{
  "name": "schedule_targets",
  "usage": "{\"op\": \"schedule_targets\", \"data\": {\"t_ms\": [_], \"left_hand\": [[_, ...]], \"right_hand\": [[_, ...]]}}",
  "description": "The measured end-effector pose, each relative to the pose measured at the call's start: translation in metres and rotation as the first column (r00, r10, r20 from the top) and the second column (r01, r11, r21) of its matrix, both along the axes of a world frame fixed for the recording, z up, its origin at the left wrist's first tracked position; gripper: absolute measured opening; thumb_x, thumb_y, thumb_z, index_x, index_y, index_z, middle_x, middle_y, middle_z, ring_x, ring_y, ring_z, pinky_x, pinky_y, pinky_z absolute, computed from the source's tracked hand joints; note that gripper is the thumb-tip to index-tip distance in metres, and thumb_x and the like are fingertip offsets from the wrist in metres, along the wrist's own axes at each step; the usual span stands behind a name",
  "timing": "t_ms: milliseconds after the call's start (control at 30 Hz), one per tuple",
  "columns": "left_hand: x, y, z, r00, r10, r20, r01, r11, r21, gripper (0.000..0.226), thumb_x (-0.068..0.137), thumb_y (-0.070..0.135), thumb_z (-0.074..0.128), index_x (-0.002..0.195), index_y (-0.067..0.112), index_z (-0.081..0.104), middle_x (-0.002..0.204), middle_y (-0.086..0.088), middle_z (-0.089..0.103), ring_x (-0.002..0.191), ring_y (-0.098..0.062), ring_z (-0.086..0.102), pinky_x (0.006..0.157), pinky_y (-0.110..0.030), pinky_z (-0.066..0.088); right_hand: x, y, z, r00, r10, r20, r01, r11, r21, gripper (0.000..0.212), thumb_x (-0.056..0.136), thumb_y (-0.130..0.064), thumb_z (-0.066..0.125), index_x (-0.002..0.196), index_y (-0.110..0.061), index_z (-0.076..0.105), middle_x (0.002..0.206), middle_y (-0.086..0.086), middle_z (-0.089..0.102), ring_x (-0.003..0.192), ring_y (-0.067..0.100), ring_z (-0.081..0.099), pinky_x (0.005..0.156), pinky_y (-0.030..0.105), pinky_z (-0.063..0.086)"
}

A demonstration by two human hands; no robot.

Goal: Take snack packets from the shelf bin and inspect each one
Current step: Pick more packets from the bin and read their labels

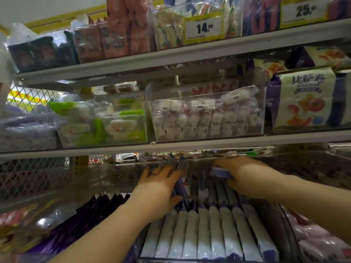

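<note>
Snack packets (205, 234), white with purple ends, are shown standing in a row inside a clear bin (277, 224) on the lowest shelf. At the back of the row, a purple packet (180, 186) is pinched between the thumb and curled fingers of the left hand (157, 188). Near it, a second packet (221, 172) is gripped at its top edge under the curled fingers of the right hand (247, 177). On the shelf above, a clear tub of white wrapped sweets (205, 118) is seen.

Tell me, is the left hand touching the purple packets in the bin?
Touching. The head view shows the left hand gripping the purple packets, fingers over their tops, thumb on the near side.
</note>
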State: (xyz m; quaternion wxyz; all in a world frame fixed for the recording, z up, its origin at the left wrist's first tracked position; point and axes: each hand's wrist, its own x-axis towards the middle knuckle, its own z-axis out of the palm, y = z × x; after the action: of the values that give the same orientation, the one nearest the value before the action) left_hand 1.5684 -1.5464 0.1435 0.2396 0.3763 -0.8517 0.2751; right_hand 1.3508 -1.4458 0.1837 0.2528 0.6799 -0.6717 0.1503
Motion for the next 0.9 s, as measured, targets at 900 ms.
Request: {"op": "schedule_targets", "data": {"t_ms": [900], "left_hand": [[0.067, 0.162, -0.195, 0.189, 0.27, -0.944, 0.921, 0.284, 0.265, 0.032, 0.086, 0.018, 0.069, 0.116, 0.019, 0.058, 0.103, -0.004, 0.075, 0.089, -0.02, 0.073, 0.064, -0.029, 0.058]], "right_hand": [[0.109, 0.118, -0.213, -0.314, 0.215, 0.925, -0.404, 0.851, -0.336, 0.035, 0.101, -0.037, 0.042, 0.095, -0.016, 0.07, 0.084, 0.009, 0.077, 0.07, 0.02, 0.074, 0.05, 0.027, 0.056]]}}
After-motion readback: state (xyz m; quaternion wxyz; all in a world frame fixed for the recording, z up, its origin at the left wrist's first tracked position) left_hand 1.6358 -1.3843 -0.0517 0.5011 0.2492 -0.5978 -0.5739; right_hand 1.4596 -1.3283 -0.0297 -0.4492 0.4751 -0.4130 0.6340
